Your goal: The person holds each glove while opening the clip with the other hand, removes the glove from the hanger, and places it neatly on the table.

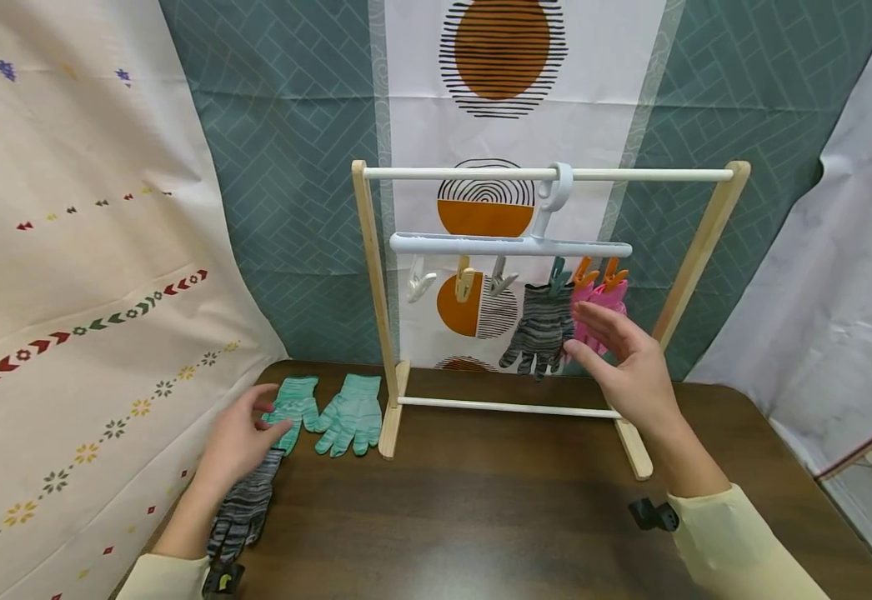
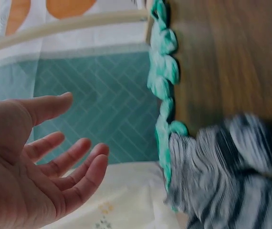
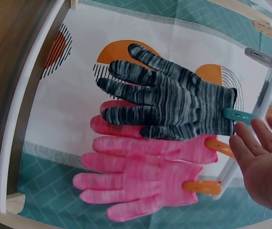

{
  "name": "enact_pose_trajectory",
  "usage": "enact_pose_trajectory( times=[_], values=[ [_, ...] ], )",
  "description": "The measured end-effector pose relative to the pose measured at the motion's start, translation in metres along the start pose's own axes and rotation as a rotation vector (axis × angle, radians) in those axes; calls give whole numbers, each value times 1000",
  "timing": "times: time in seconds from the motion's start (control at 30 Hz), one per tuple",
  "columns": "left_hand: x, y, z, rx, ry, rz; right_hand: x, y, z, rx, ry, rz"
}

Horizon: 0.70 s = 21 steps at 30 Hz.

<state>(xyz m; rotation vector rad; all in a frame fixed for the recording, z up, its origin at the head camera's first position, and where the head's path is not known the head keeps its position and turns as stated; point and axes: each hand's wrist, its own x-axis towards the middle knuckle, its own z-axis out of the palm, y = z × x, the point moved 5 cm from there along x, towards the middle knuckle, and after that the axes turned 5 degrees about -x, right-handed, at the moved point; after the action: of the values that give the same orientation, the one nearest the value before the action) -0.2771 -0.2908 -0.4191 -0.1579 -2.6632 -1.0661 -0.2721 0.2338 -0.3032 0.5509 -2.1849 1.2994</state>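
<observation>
A black-and-grey striped glove (image 3: 174, 102) hangs from a teal clothespin (image 3: 238, 115) on the white hanger (image 1: 511, 246). Beside it, two pink gloves (image 3: 145, 179) hang from orange clothespins (image 3: 202, 187). My right hand (image 1: 627, 367) is by the hanging gloves, fingers loosely bent and holding nothing; the right wrist view shows it apart from them. My left hand (image 1: 237, 437) hovers over the left of the table with relaxed, spread fingers and nothing in its grasp. Below it lie another black-and-grey glove (image 1: 244, 508) and two mint green gloves (image 1: 353, 414).
A wooden rack (image 1: 372, 275) with white bars carries the hanger and stands at the back of the brown table (image 1: 466, 500). White, cream and grey clothespins (image 1: 463, 279) hang without gloves on the hanger's left side. Patterned cloths (image 1: 278, 167) drape behind and at both sides.
</observation>
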Motion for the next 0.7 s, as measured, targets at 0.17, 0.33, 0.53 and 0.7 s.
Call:
enact_pose_trajectory(
  times=[0.17,0.33,0.53,0.7],
  values=[
    [4,16,7,-60,50,31,-4,-1,-2,-43,12,-9],
    [10,32,18,-134,63,59,-9,3,-5,-89,23,0],
    [18,52,36,-192,70,95,-12,8,-9,-125,16,8],
    [25,72,52,-230,53,120,-15,9,-12,-144,16,8]
  ],
)
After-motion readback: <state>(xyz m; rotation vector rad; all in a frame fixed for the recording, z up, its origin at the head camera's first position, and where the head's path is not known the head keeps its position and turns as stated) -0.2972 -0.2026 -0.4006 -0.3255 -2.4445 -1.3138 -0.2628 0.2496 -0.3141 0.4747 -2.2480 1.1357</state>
